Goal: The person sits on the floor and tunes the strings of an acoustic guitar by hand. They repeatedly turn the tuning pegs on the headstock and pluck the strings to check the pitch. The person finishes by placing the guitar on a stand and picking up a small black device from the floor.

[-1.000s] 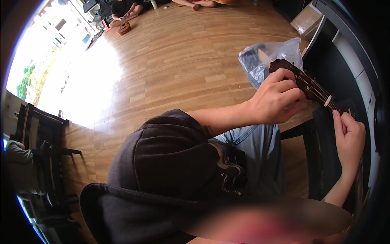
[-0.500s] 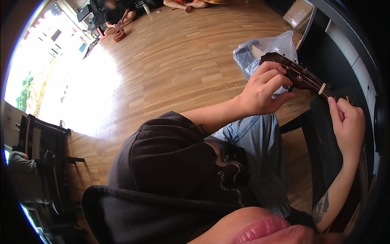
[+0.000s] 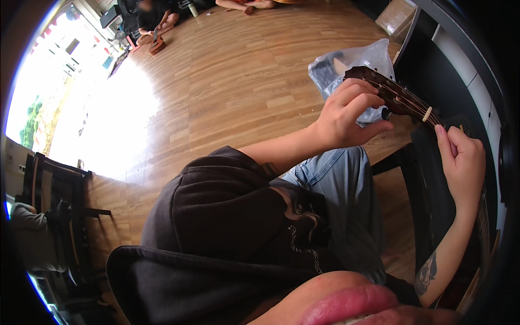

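A dark brown guitar headstock (image 3: 372, 78) with tuning pegs and strings points up and left, in front of me on the right. My left hand (image 3: 349, 111) is at its near edge, fingers bent and thumb held apart. A black tuning peg (image 3: 385, 114) shows between those fingers and the thumb. Just below the pale nut (image 3: 427, 114), my right hand (image 3: 461, 154) is closed, thumb against curled fingers, pinching the guitar strings (image 3: 435, 121) where they run onto the neck. The neck is largely hidden behind this hand.
A clear plastic bag (image 3: 325, 70) lies on the wood floor (image 3: 238, 92) behind the headstock. A cardboard box (image 3: 396, 19) stands farther back by a dark cabinet. Black chairs (image 3: 54, 184) are at the left. A seated person holds a small brown guitar (image 3: 156, 44) far off.
My left fingers and thumb have spread a little, and the black tuning peg shows more plainly between them. My right hand keeps its pinch by the nut. The view has shifted slightly.
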A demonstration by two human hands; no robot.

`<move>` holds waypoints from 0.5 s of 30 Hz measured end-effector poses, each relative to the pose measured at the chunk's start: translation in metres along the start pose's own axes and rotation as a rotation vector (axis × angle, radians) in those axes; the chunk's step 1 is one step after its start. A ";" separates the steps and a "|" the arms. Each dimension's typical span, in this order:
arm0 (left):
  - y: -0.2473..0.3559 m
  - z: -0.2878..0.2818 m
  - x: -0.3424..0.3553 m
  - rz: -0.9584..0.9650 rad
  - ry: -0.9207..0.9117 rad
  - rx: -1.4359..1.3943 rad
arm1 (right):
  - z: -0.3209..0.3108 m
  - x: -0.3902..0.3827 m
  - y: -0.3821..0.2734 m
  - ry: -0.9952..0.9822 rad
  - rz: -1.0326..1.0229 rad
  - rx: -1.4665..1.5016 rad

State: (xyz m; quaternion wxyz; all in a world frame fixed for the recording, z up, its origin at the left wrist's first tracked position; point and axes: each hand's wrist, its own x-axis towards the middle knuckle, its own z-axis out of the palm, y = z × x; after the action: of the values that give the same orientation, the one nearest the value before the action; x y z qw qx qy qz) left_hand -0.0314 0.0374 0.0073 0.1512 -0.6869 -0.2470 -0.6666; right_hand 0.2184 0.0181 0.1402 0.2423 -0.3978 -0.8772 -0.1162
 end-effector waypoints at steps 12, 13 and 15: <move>-0.008 0.007 0.001 0.137 -0.099 0.122 | -0.006 0.000 0.000 -0.038 0.018 -0.044; 0.000 -0.002 0.004 0.089 -0.160 0.155 | 0.003 0.001 0.006 0.018 -0.040 -0.001; 0.008 0.001 0.007 0.030 -0.205 0.114 | -0.001 -0.004 0.009 0.005 0.017 -0.038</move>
State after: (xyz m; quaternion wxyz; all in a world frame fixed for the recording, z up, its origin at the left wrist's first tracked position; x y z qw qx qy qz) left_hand -0.0265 0.0323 0.0154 0.1740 -0.7454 -0.2884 -0.5752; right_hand 0.2278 0.0211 0.1386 0.2381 -0.4095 -0.8708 -0.1318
